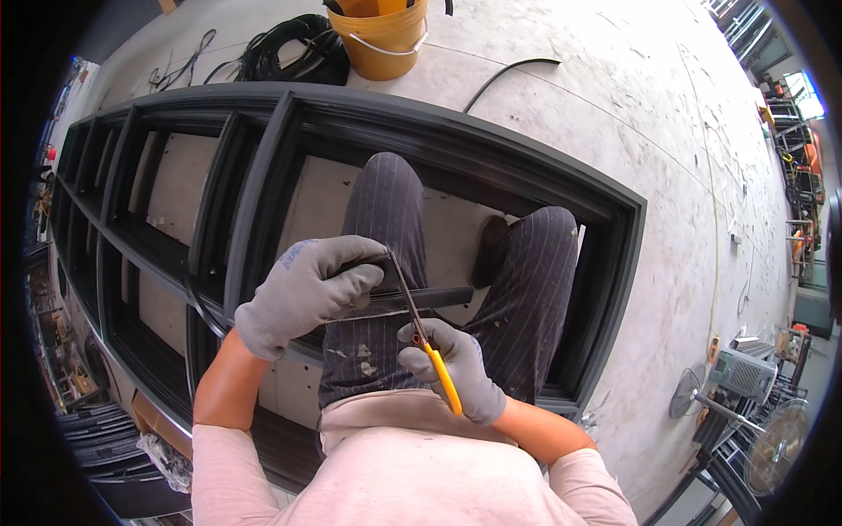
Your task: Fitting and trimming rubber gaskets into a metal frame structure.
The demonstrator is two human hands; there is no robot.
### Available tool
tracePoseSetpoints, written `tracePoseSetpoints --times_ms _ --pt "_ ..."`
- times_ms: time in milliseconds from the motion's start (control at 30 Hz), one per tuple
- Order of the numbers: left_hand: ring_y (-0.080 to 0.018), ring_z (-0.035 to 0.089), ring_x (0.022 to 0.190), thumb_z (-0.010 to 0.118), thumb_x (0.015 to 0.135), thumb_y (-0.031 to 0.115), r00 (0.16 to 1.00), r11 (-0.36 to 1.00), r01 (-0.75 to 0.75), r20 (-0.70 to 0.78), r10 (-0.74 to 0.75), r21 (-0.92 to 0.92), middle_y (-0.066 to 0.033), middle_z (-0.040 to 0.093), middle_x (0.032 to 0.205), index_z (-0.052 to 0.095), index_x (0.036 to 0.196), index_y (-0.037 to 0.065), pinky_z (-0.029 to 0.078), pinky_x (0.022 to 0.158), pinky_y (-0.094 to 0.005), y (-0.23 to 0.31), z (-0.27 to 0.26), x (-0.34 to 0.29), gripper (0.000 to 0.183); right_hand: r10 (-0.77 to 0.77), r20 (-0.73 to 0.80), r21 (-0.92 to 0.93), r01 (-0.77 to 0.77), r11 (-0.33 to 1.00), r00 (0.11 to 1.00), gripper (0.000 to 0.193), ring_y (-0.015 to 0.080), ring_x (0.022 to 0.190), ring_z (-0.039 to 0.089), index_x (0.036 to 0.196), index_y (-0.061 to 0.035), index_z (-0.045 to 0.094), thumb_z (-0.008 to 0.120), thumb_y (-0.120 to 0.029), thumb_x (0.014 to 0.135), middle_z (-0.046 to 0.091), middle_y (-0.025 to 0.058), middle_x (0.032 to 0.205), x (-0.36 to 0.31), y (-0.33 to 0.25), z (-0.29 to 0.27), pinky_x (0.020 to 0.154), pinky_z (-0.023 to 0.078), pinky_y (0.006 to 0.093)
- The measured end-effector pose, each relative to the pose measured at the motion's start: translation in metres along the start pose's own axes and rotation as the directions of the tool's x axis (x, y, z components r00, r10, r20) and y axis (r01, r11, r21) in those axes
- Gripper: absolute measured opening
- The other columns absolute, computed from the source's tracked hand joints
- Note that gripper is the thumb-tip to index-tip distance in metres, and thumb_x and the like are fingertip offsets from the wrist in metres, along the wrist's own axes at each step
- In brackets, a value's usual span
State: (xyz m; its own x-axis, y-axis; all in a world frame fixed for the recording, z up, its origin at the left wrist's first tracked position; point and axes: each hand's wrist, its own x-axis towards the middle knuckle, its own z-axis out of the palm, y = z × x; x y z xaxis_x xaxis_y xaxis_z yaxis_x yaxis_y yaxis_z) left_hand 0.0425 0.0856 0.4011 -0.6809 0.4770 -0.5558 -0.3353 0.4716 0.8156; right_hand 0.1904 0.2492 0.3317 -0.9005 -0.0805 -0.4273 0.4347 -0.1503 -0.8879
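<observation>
My left hand (311, 294), in a grey work glove, is raised over my lap with thumb and forefinger pinched together. Between them a small bit of a black strip (379, 260) shows; most of it is hidden by the glove. My right hand (456, 366), gloved too, is closed round scissors (445, 381) with yellow handles. Their long dark blades point up and away, the tips close to the left fingertips. Whether the tips touch the strip I cannot tell. Beneath both hands lies a large black frame (474, 140) with several openings, and my legs stand inside one of them.
Beyond the frame stand a yellow bucket (384, 44) and a coil of black hose or strip (294, 53). A loose black strip (513, 74) lies on the pale floor (614, 114). At the right is a standing fan (776, 447); dark profiles (110, 447) are stacked at the lower left.
</observation>
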Motion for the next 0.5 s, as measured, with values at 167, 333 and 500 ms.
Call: tracePoseSetpoints --times_ms 167,333,500 --pt "-0.0053 0.058 0.066 0.062 0.092 0.012 0.998 0.998 0.06 0.015 -0.06 -0.009 -0.0021 0.065 0.082 0.064 0.114 0.0 0.05 0.06 -0.0186 0.004 -0.003 -0.002 0.025 0.111 0.225 0.437 -0.202 0.877 0.968 0.022 -0.0003 0.061 0.039 0.116 0.0036 0.052 0.05 -0.002 0.094 0.048 0.0007 0.082 0.0 0.003 -0.007 0.052 0.034 0.0117" --pt "-0.0062 0.058 0.066 0.063 0.093 0.015 0.989 0.994 0.106 0.1 -0.105 0.002 -0.003 0.065 0.081 0.065 0.113 0.001 0.049 0.059 -0.0196 0.015 -0.013 0.0 0.025 0.238 0.314 0.4 -0.355 0.845 0.919 0.027 0.0028 0.07 0.047 0.113 0.0014 0.056 0.064 -0.011 0.091 0.054 0.0018 0.087 -0.004 -0.01 -0.06 0.059 0.04 0.0162" --pt "-0.0049 0.058 0.063 0.064 0.091 0.016 0.924 0.962 0.181 0.298 -0.238 0.207 -0.0021 0.065 0.078 0.065 0.111 0.0 0.047 0.055 -0.0192 0.032 -0.023 0.002 0.026 0.343 0.348 -0.126 -0.319 0.939 0.872 0.048 0.0113 0.08 0.052 0.108 -0.0013 0.063 0.075 -0.041 0.083 0.058 0.0015 0.089 -0.01 -0.047 -0.098 0.074 0.044 0.0257"
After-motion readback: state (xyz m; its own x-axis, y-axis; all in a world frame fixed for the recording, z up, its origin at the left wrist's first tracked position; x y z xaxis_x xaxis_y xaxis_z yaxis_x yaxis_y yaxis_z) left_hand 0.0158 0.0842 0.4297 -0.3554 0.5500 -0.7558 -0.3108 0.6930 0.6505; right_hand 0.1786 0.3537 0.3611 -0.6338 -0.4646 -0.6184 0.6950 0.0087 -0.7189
